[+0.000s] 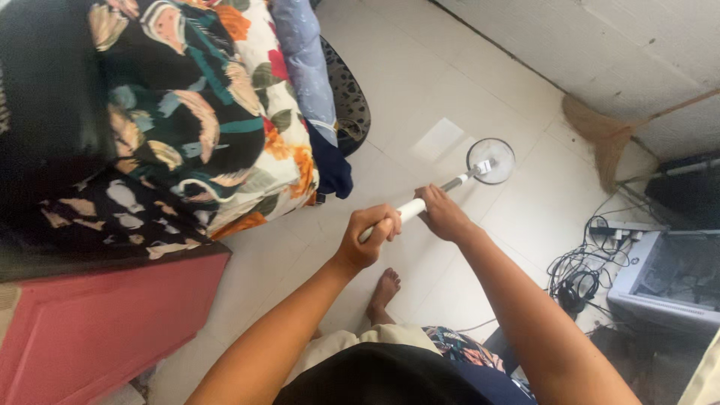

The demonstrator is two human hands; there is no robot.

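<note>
Both my hands hold a mop by its white handle point(411, 210). My left hand point(367, 236) grips the near end of the handle. My right hand point(442, 214) is closed around it a little farther along, where the white grip meets the metal pole. The pole runs away from me to a round flat mop head point(491, 161) resting on the pale tiled floor point(420, 90). My bare foot point(384, 292) stands on the tiles below my hands.
A bed with floral bedding point(187, 120) on a red base point(97, 330) fills the left. A straw broom point(600, 139) leans at the wall on the right. Tangled cables and a power strip point(592, 262) lie beside a grey box point(664, 281).
</note>
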